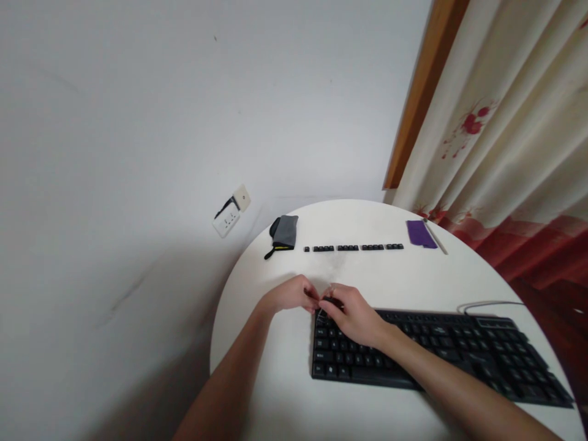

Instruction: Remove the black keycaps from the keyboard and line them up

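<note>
A black keyboard [459,352] lies on a round white table [390,275], its cable running off to the right. Both my hands meet at its top left corner. My left hand [291,295] is curled, its fingertips pinched at the corner of the keyboard. My right hand [356,315] rests over the upper left keys with fingers bent, pinching something small and dark that I cannot make out. A row of removed black keycaps [353,247] lies in a line further back on the table.
A grey and black pouch [282,233] sits at the table's back left. A purple cloth [420,234] and a thin white stick [435,237] lie at the back right. A wall socket [232,211] is on the white wall; curtains [505,122] hang at right.
</note>
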### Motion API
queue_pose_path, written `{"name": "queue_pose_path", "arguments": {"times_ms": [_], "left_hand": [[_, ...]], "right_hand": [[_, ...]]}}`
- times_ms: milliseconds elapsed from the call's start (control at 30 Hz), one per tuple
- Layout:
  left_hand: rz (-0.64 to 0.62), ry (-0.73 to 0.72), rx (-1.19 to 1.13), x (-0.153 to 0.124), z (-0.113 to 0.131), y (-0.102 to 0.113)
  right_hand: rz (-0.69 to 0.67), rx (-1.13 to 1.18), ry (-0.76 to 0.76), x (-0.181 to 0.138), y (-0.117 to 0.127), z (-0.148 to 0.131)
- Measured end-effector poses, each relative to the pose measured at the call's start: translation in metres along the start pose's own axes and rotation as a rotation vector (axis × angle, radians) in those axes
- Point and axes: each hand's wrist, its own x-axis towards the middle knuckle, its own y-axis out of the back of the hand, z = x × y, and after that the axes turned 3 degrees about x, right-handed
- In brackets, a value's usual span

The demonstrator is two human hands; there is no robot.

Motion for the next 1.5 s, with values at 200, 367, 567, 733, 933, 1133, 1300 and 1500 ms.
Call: {"name": "queue_pose_path", "arguments": {"times_ms": [200,367,567,733,933,1133,1300,1500], "left_hand": [[0.019,-0.002,-0.019,0.001,0.003,-0.003],[0.002,-0.001,-0.03,-0.002,0.009,-0.004],[0.025,-0.003,-0.003,-0.001,0.006,-0.003],[0.003,-0.016,0.013,0.0,0.001,-0.003],[0.032,-0.087,0.021,-0.001,0.003,-0.001],[0.366,-0.259,-0.045,0.002,0.02,-0.006],[0.326,-0.33,-0.148,0.006,0.032,-0.027],[0.465,-0.343,-0.11,0.012,0.031,-0.038]], "right_hand": [[-0.161,-0.026,0.117,-0.002,-0.004,-0.001],[-0.21,-0.123,0.163,-0.006,-0.009,0.001],[-0.068,-0.083,0.024,-0.005,-0.018,0.016],[-0.035,-0.003,-0.052,-0.005,-0.02,0.02],[0.155,0.31,-0.24,0.002,-0.02,0.032],[0.59,0.368,-0.275,0.006,-0.009,0.035],[0.616,0.293,-0.259,0.004,-0.004,0.032],[0.636,0.258,-0.272,0.002,-0.007,0.035]]}}
